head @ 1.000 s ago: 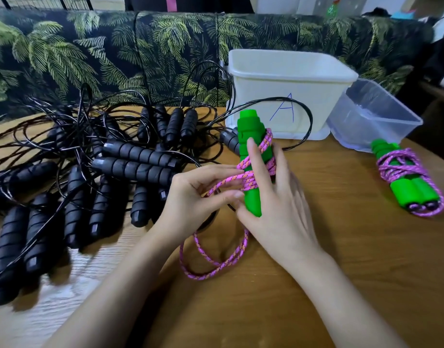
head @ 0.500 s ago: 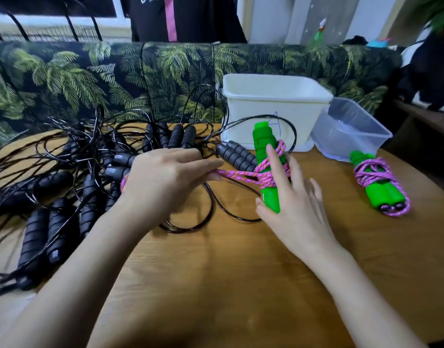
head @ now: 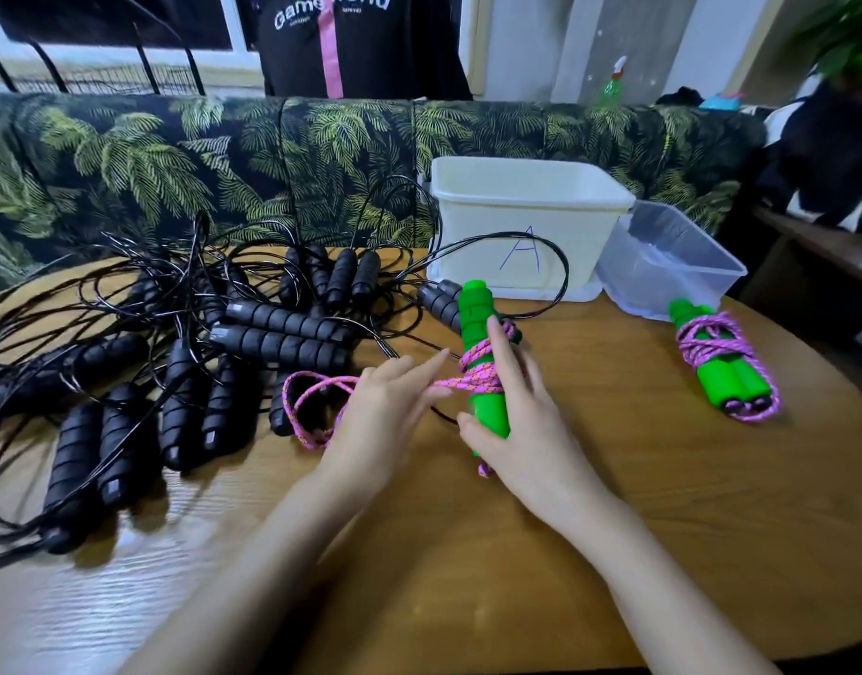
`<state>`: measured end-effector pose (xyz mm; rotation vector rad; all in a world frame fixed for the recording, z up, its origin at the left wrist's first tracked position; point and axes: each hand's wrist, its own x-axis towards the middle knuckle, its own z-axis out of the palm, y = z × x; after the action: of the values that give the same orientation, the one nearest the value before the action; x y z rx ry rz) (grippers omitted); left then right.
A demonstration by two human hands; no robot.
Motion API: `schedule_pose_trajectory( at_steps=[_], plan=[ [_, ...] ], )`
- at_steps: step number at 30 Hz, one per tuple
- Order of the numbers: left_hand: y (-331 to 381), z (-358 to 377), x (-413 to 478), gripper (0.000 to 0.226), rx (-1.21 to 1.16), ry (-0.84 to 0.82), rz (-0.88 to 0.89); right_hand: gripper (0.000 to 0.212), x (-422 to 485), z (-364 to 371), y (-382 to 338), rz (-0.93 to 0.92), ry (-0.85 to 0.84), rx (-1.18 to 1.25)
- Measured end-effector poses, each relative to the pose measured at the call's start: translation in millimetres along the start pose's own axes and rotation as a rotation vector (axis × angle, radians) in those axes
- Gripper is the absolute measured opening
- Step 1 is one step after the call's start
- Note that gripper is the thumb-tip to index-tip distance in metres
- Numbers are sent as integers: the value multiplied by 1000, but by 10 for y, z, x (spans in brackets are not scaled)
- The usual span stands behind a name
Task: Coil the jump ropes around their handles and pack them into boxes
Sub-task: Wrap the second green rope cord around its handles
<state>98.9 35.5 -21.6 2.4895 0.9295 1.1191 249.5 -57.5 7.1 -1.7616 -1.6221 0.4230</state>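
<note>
the right hand (head: 526, 431) is wrapped round the pair of bright green plastic handles (head: 482, 328), index finger laid along the turns of cord. their long axis runs away from the person, top leaning slightly left. the left hand (head: 385, 406) sits just left of them, fingers nearly straight. the pink braided rope (head: 317, 397) runs taut from under them to the handles, but blur hides the thumb, so pinch or loose guide i cannot tell. slack lies further left, by the heap of black foam-handled ropes (head: 283, 343). the next turn, i judge, crosses that axis from the left. behind, nothing shows in the white opaque box marked a (head: 473, 246) or the tilted clear plastic box (head: 663, 275). a second coiled green-and-pink rope (head: 721, 362) lies beside the clear one.
</note>
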Motion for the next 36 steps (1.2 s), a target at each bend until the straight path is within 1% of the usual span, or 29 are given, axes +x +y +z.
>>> schedule_pose_trajectory(
  at_steps=[2,5,8,9,11,13,16,18,20,24,27,30,31,33,35,36],
  plan=[
    [-14,-42,89,53,-247,-41,-110,96,51,22,36,-37,29,212],
    [-14,-66,266,47,-535,-87,-260,87,134,41,-11,-79,22,456],
    [21,-77,384,42,-908,-138,-396,84,233,54,-29,-136,-27,583],
    [25,-71,406,41,-994,-128,-418,84,274,62,-17,-131,-44,622],
    [29,-44,422,41,-1099,-68,-462,82,362,84,10,-116,-31,608],
    [7,12,409,45,-1080,38,-501,80,428,124,58,-107,23,506],
    [-92,68,356,60,-898,138,-468,79,455,202,145,-63,58,478],
    [-155,55,348,54,-800,119,-419,78,446,262,208,-41,47,534],
    [-191,5,333,50,-790,64,-373,78,427,281,241,-13,44,593],
    [-269,-56,295,61,-796,-18,-345,57,413,223,238,25,20,734],
    [-238,-91,295,52,-831,3,-356,61,401,218,246,43,36,741],
    [-205,-90,294,44,-859,43,-405,68,403,233,237,35,92,647],
    [-199,-81,291,43,-862,62,-413,65,404,234,240,27,119,614],
    [-161,-73,285,48,-858,107,-405,54,393,231,238,-1,187,554],
    [-119,-63,277,53,-849,144,-392,42,378,238,241,-60,288,485],
    [-103,-56,270,54,-844,158,-389,39,369,247,241,-95,338,446]
  ],
)
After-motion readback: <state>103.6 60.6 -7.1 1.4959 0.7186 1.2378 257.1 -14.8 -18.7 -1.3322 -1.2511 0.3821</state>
